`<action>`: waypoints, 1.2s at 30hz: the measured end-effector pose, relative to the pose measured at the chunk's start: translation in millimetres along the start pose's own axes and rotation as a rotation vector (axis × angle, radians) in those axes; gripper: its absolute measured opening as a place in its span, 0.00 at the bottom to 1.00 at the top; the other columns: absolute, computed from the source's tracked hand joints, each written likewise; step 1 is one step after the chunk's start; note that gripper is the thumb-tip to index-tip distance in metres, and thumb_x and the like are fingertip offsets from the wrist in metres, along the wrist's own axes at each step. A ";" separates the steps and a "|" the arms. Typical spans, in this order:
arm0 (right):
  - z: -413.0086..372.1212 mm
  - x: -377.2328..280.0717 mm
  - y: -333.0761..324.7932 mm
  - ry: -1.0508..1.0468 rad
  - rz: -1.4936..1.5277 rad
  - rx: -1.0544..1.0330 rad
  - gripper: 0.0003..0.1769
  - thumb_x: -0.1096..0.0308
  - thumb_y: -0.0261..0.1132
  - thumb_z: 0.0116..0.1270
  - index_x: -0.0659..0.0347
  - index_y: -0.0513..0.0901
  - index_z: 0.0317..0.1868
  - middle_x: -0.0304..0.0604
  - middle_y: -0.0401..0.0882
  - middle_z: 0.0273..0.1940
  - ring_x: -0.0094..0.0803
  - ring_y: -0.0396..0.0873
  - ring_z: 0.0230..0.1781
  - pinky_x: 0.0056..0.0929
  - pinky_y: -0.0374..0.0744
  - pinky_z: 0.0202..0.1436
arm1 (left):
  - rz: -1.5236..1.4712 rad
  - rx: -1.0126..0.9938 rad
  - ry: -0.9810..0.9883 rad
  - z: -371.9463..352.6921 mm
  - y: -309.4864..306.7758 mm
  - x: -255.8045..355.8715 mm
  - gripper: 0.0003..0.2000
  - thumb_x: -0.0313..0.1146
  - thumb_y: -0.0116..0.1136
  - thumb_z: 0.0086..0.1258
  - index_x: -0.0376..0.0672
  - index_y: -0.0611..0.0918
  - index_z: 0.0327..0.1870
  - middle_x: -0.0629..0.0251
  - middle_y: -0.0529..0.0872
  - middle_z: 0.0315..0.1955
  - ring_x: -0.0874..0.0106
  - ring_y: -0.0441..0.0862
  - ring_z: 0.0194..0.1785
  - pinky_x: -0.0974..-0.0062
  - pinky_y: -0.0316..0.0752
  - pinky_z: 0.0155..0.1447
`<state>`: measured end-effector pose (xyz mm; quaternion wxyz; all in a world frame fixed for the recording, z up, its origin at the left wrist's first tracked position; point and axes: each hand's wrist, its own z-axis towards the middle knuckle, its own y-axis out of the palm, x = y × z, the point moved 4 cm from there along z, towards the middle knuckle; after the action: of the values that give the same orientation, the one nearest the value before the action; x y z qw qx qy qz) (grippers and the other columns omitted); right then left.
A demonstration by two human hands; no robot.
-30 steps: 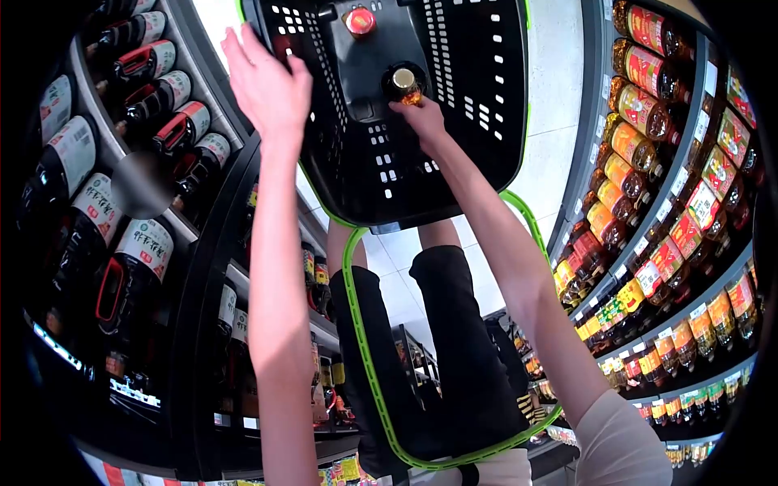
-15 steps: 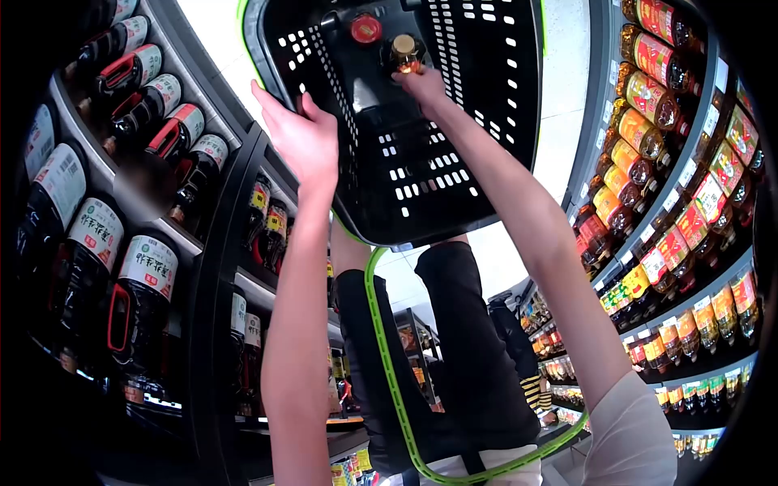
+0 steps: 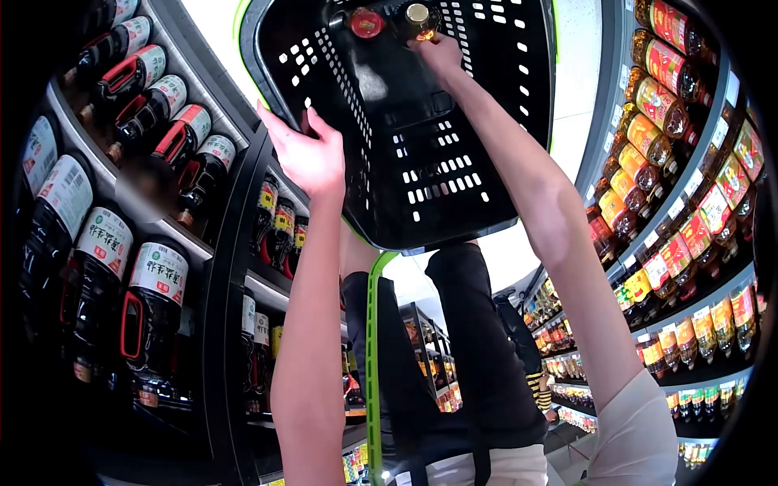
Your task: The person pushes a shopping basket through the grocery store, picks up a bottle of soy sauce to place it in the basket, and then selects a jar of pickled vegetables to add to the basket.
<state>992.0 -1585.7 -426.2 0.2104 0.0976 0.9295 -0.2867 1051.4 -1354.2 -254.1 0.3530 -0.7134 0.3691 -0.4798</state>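
Observation:
A black shopping basket (image 3: 462, 223) with a green rim takes up the upper middle of the view. Inside it, at the far end, my right hand (image 3: 440, 57) grips a small dark bottle (image 3: 418, 14) with a gold-coloured cap, its fingers at the bottle's near side. Just left of that bottle sits an item with a round red lid (image 3: 367, 23). My left hand (image 3: 310, 158) is beside the basket's left wall, fingers spread and thumb apart, holding nothing.
Shelves with large dark bottles (image 3: 158, 279) stand on the left. Racks of amber bottles (image 3: 660, 105) curve along the right. The basket's green handle (image 3: 374, 356) hangs down in front of my legs (image 3: 478, 324). Part of another person in striped clothing (image 3: 537, 390) shows behind.
The basket has shifted slightly to the right in view. My right hand and the bottle have moved up and right. The green handle has swung down, its curved end now out of view.

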 end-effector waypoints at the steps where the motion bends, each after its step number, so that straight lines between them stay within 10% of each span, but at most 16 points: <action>1: -1.0 -4.2 1.0 -0.002 0.004 0.008 0.20 0.63 0.71 0.47 0.60 0.83 0.42 0.46 0.83 0.38 0.34 0.80 0.40 0.30 0.75 0.48 | 0.031 0.051 0.049 1.3 1.5 -3.8 0.33 0.33 0.57 0.59 0.36 0.58 0.65 0.41 0.77 0.47 0.46 0.77 0.48 0.60 0.73 0.52; 20: 0.5 -56.8 4.6 -0.191 0.124 -0.035 0.07 0.70 0.66 0.50 0.59 0.85 0.32 0.42 0.83 0.31 0.30 0.79 0.35 0.27 0.75 0.43 | -0.036 0.055 0.024 5.4 5.4 -16.0 0.36 0.34 0.56 0.60 0.27 0.52 0.65 0.34 0.69 0.54 0.44 0.70 0.57 0.61 0.65 0.62; 36: 3.1 -31.7 -27.9 -0.331 -0.024 -0.156 0.35 0.67 0.72 0.47 0.64 0.70 0.58 0.48 0.76 0.49 0.36 0.77 0.47 0.30 0.74 0.52 | -0.052 0.046 -0.042 -23.9 24.0 22.7 0.36 0.29 0.53 0.61 0.32 0.48 0.67 0.42 0.71 0.45 0.48 0.79 0.38 0.59 0.76 0.43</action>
<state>1012.9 -1612.1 -400.6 0.3641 0.0213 0.9027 -0.2283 1030.4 -1389.0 -258.2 0.3645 -0.7244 0.3317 -0.4822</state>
